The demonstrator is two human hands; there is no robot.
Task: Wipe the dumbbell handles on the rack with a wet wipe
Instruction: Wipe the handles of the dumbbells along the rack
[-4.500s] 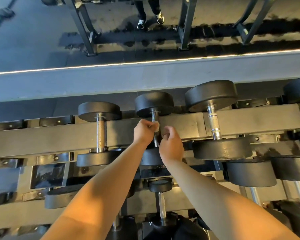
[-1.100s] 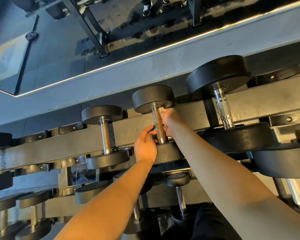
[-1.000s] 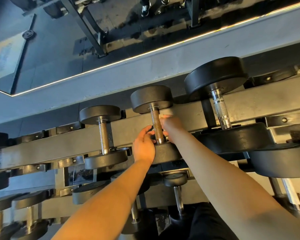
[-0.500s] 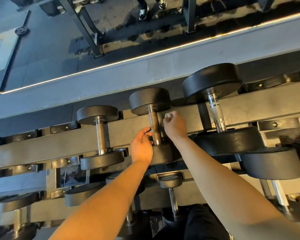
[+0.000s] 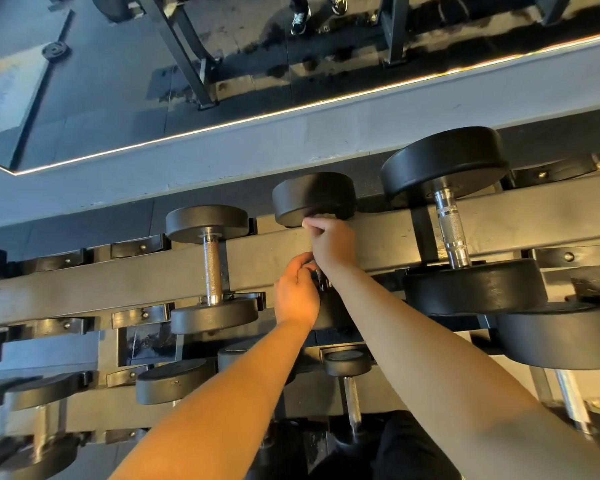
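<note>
The middle dumbbell (image 5: 314, 199) lies across the top rail of the dark rack (image 5: 118, 282). Its handle is almost wholly covered by my hands. My right hand (image 5: 333, 244) is wrapped round the upper part of the handle, just under the far weight head. A small white corner of the wet wipe (image 5: 306, 223) sticks out of its fingers. My left hand (image 5: 297, 296) sits lower, with its fingers curled at the near end of the handle beside the near weight head.
A smaller dumbbell (image 5: 212, 268) rests to the left and a larger one with a chrome handle (image 5: 452, 233) to the right. More dumbbells (image 5: 349, 365) fill the lower rail. A mirror (image 5: 118, 81) behind the rack reflects gym frames and a person's feet (image 5: 298, 19).
My right hand has moved from beside the handle onto it, closing round it up near the far weight head. The left hand has stayed at the near end.
</note>
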